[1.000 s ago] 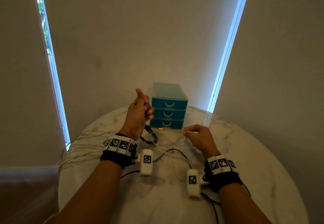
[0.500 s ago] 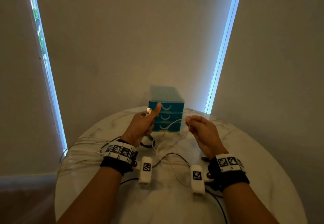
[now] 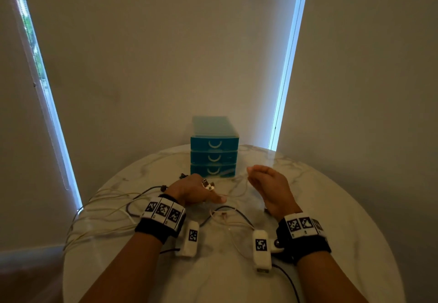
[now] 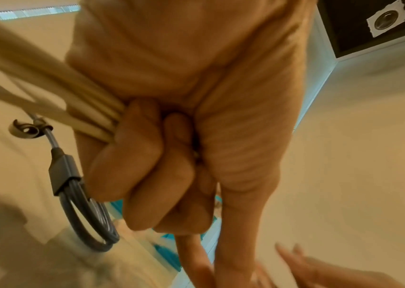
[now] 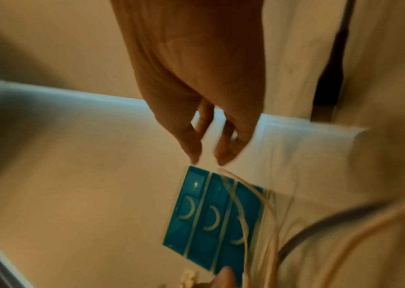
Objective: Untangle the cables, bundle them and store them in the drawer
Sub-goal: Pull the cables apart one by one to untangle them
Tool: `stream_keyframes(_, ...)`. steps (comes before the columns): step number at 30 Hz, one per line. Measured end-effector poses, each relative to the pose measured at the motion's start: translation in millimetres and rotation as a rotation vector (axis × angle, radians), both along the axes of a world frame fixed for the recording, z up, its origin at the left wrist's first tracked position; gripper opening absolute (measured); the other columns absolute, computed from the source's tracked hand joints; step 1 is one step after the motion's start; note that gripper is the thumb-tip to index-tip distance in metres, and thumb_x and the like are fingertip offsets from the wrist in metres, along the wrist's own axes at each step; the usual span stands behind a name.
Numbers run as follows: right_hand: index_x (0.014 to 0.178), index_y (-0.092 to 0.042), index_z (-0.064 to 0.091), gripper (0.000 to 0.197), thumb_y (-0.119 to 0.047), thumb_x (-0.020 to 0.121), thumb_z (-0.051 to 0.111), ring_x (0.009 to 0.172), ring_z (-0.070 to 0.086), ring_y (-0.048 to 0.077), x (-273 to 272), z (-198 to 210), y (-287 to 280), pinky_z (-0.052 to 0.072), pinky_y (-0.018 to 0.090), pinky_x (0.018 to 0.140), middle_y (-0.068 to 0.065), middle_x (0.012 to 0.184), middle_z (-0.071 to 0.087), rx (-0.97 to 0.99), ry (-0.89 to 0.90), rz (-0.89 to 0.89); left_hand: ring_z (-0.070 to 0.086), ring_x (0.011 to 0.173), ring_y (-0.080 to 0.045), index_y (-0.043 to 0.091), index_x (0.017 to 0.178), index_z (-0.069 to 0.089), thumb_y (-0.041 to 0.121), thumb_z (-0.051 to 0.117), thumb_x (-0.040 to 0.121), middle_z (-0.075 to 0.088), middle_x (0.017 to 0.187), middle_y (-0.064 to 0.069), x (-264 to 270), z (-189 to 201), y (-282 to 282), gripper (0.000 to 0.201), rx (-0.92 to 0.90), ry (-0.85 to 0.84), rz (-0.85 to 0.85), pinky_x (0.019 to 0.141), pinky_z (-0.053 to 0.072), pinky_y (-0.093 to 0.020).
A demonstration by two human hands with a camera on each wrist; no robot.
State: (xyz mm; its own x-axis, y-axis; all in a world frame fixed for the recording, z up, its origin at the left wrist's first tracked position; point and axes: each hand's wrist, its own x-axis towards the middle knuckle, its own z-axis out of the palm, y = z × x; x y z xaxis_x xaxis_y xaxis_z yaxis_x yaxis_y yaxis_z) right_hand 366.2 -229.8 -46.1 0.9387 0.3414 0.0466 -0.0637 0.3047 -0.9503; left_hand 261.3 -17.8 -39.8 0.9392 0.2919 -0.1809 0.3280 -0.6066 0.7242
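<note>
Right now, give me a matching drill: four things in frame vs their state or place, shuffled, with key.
Things:
1. left hand
2. right hand
3. drawer unit
4. grey cable

States:
A. all three drawers closed, at the far side of the table
B. looped, hanging beside the curled fingers
C. gripping a bunch of white cables
D. raised, pinching one thin white strand

Pairs: 1-C, 2-D, 3-A, 4-B

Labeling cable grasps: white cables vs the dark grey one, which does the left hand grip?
Both. The left hand clamps the white cables under its curled fingers, and the coiled dark grey cable is tucked in the same fist.
</note>
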Motion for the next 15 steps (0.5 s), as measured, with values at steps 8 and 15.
stream_keyframes(8, 0.095, -0.024, 0.081, 0.042, -0.062, 0.077, 0.087, 0.072, 0.064, 0.012, -19.1, 11.5, 0.3, 0.05, 0.024, 0.058, -0.003, 0.081, 0.075, -1.035, -0.393, 0.522, 0.05, 0.042, -0.006, 0.013, 0.097, 0.078, 0.041, 0.084, 0.09, 0.058, 0.051, 0.014, -6.3, 10.3, 4.0, 0.029, -0.376, -0.49, 0.248, 0.048, 0.037, -0.021)
stream_keyframes(15, 0.11, -0.012, 0.076, 0.037, -0.023, 0.08, 0.093, 0.064, 0.067, 0.009, -26.6, 10.2, 8.6, 0.051, 0.02, 0.055, 0.002, 0.08, 0.079, -1.115, -0.343, 0.703, 0.025, 0.046, -0.01, 0.02, 0.077, 0.06, 0.044, 0.083, 0.091, 0.036, 0.057, 0.004, -6.5, 11.8, 5.3, 0.036, -0.526, -0.489, 0.228, 0.043, 0.021, -0.025)
